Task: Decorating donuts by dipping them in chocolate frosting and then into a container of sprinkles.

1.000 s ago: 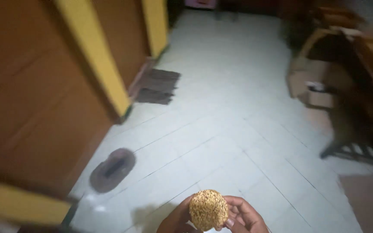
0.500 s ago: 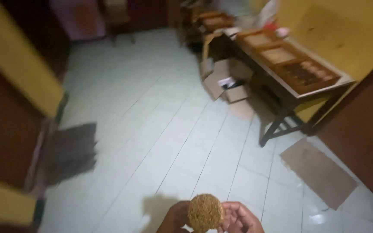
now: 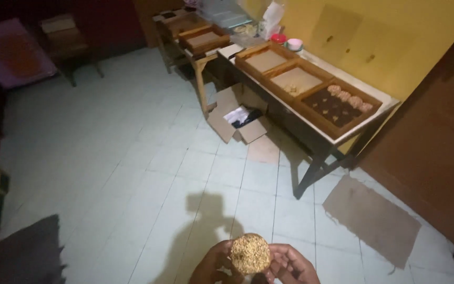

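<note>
Both the left hand (image 3: 214,265) and right hand (image 3: 290,265) grasp a round grain cake (image 3: 249,254), carried well short of the tray table (image 3: 379,97) ahead.

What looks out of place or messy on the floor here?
An open cardboard box lies on the tiled floor beside the table, flaps splayed flat. A loose brown sheet lies askew across the tiles. Both hands hold a round grainy cake.

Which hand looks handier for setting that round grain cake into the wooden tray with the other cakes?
Probably the right hand. Both hands hold the round grain cake, but the table and its tray of cakes lie ahead to the right, on that hand's side; the left hand would reach across.
</note>
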